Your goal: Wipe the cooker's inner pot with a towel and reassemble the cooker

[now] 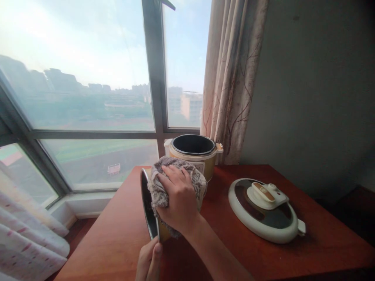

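My right hand (178,201) presses a grey-brown cloth (159,191) against the outside of a metal inner pot (146,208) that is tipped on its side, its dark mouth facing left. At the bottom edge of the view, my left hand (149,261) grips the pot's lower rim. Behind them stands the beige cooker body (205,160), open and without its pot. All of it sits on a reddish wooden table (117,234).
The cooker's white and brown lid (265,208) lies flat on the table at the right. A large window (88,97) fills the left and back, with a patterned curtain (231,78) beside a grey wall. More curtain fabric (26,238) hangs at lower left.
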Demonstrator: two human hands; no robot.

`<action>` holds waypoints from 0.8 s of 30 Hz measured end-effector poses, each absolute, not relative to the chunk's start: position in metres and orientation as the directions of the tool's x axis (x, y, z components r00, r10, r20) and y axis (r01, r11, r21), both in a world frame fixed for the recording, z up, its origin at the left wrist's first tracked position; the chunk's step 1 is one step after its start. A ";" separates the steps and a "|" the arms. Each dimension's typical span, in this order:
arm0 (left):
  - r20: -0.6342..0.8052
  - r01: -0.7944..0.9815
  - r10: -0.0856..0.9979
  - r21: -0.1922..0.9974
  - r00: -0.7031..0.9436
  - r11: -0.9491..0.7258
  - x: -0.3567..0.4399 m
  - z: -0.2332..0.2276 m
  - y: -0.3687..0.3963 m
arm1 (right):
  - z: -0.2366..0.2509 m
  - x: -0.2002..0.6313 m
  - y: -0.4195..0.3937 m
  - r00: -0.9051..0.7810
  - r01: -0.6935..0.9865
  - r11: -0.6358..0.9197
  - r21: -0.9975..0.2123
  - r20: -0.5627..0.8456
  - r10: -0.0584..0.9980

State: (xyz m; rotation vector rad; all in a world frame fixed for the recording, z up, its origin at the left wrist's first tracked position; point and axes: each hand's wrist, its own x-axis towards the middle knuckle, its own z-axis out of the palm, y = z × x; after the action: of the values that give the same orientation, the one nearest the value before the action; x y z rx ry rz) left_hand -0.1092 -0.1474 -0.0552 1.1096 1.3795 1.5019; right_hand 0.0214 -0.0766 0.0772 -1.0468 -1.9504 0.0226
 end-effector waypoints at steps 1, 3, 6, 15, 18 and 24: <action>0.080 -0.018 0.961 0.996 -0.266 -0.088 -0.107 -0.050 -0.145 | 0.069 0.022 -0.080 -0.235 0.655 0.652 -0.381 0.718 0.655; 0.079 -0.073 0.973 0.993 -0.217 -0.097 -0.103 -0.037 -0.140 | 0.052 0.023 -0.088 -0.233 0.661 0.670 -0.339 0.756 0.612; 0.055 -0.132 0.969 0.987 -0.242 -0.089 -0.102 -0.015 -0.136 | 0.023 0.024 -0.105 -0.244 0.678 0.681 -0.277 0.790 0.563; -0.272 -0.450 0.947 0.876 -0.168 0.172 -0.107 0.033 -0.145 | -0.065 -0.006 -0.149 -0.042 0.785 0.547 -0.291 0.856 0.515; -0.269 -0.555 0.944 0.823 -0.192 0.122 -0.108 0.036 -0.148 | -0.076 -0.004 -0.155 -0.021 0.795 0.532 -0.292 0.862 0.506; -0.302 -0.701 0.901 0.713 -0.312 -0.004 -0.116 0.036 -0.151 | -0.058 0.020 -0.155 0.170 0.583 0.521 -0.624 0.720 0.673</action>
State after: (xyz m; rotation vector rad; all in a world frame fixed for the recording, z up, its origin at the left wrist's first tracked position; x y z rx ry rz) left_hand -0.1160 -0.1509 0.0360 0.2851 0.9635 1.6359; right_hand 0.0197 -0.1551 -0.0582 -1.1366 -1.4982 0.0888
